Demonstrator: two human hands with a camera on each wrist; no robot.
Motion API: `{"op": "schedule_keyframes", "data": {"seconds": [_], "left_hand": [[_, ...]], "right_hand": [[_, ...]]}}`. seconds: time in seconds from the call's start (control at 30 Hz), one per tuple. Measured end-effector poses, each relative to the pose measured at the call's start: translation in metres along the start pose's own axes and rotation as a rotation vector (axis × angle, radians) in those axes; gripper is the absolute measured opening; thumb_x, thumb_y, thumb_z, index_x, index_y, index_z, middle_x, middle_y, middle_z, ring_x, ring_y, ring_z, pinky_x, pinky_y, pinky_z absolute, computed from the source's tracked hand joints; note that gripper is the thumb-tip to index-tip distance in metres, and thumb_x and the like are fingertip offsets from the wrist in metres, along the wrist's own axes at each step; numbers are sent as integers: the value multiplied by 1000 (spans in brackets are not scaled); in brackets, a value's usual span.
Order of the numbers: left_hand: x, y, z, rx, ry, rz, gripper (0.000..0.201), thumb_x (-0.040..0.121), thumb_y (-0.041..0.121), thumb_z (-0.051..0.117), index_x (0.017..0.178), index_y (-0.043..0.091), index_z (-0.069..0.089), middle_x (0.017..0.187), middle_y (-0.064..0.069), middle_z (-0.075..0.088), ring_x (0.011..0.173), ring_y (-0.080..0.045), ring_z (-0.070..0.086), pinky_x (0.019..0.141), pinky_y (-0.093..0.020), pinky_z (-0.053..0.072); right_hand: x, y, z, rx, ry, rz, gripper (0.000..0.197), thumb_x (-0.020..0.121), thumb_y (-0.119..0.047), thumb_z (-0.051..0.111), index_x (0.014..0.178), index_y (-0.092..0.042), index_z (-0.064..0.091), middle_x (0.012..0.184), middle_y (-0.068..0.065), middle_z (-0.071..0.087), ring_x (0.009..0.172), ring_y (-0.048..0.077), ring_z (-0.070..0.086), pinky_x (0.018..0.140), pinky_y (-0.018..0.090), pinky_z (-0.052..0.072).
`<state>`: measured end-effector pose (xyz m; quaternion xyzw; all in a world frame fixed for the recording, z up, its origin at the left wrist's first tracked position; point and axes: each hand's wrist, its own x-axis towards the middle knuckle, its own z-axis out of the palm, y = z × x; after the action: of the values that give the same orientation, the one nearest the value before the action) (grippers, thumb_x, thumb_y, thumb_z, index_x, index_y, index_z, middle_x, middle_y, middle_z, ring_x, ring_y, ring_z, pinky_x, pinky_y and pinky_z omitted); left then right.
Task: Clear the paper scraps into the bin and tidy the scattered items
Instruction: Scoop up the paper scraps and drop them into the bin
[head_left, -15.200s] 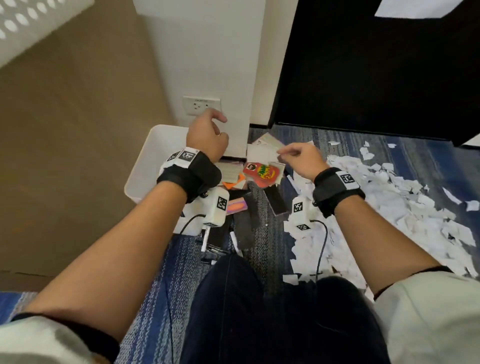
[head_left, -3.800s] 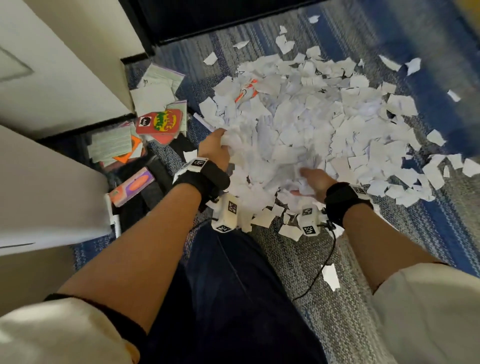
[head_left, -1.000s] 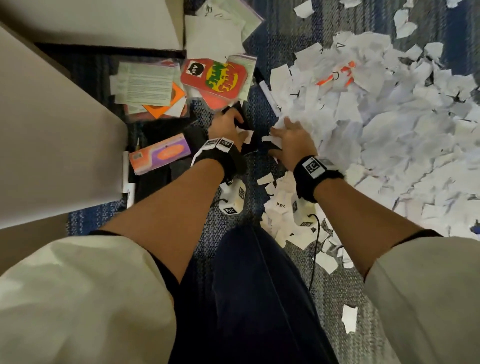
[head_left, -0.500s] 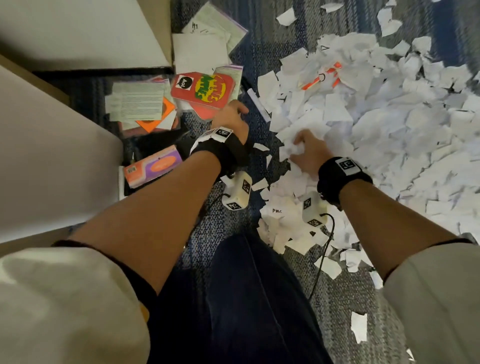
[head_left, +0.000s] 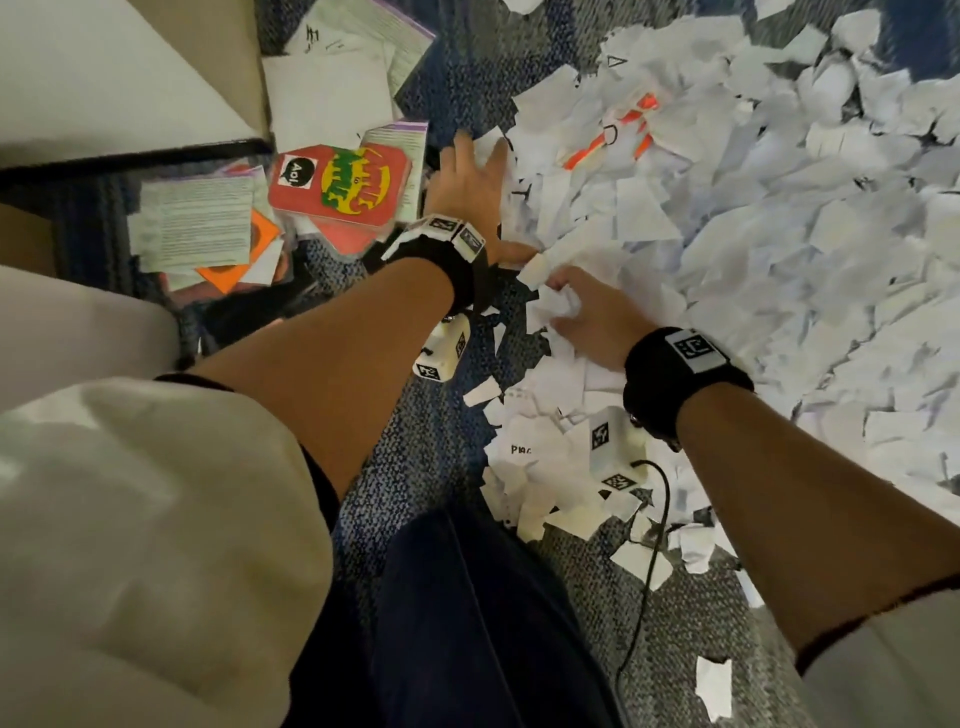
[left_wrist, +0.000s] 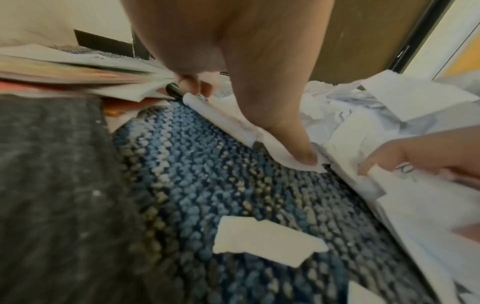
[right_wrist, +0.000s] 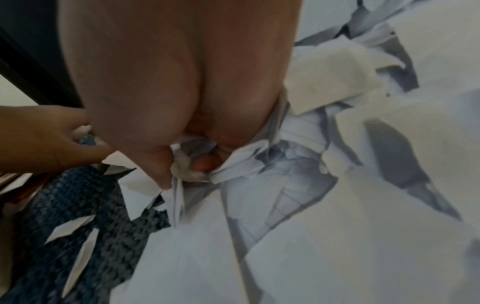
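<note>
Left hand (head_left: 470, 179): you have it flat at the left edge of the paper scraps (head_left: 727, 218), fingers spread and straight, thumb pressing one scrap to the carpet (head_left: 431, 467) in the left wrist view. It grips nothing. Half a second back it sat curled beside the red card box (head_left: 340, 184); it has since reached forward and opened out along the pile's border.

Right hand (head_left: 592, 317): fingers curled round a small wad of scraps, which the right wrist view shows bunched between thumb and fingers. It was on the pile with fingers bent half a second ago; now the wad is plainly gathered.

Scraps: the large heap lies right of centre on the carpet, with a smaller drift under your right wrist and strays near your knee. A white marker lies along the heap's edge beneath your left palm. An orange item (head_left: 610, 135) is half buried further up.

Bin: not in view now.

Judgement: you look to be herding the edge inward with the left while the right collects. Most of the heap remains; the leaflets (head_left: 195, 223) and box at left are not yet tidied.
</note>
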<state>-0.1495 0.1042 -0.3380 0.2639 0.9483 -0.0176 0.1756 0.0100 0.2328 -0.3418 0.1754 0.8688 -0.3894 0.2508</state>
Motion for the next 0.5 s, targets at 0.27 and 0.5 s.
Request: {"op": "schedule_keyframes", "data": {"seconds": [0.27, 0.5], "left_hand": [[5, 7, -1, -148, 4, 105, 57, 86, 33, 69, 132, 7, 51, 139, -20, 39, 121, -40, 45, 98, -46, 41], [-4, 23, -12, -179, 34, 115, 22, 93, 3, 43, 107, -1, 60, 111, -21, 60, 106, -38, 57, 84, -43, 42]], "right_hand": [[-1, 0, 1, 10, 1, -28, 32, 96, -14, 55, 127, -19, 46, 103, 4, 55, 75, 23, 53, 65, 26, 38], [-2, -4, 2, 18, -1, 3, 33, 96, -13, 54, 127, -20, 46, 104, 3, 54, 77, 22, 52, 72, 29, 41]]}}
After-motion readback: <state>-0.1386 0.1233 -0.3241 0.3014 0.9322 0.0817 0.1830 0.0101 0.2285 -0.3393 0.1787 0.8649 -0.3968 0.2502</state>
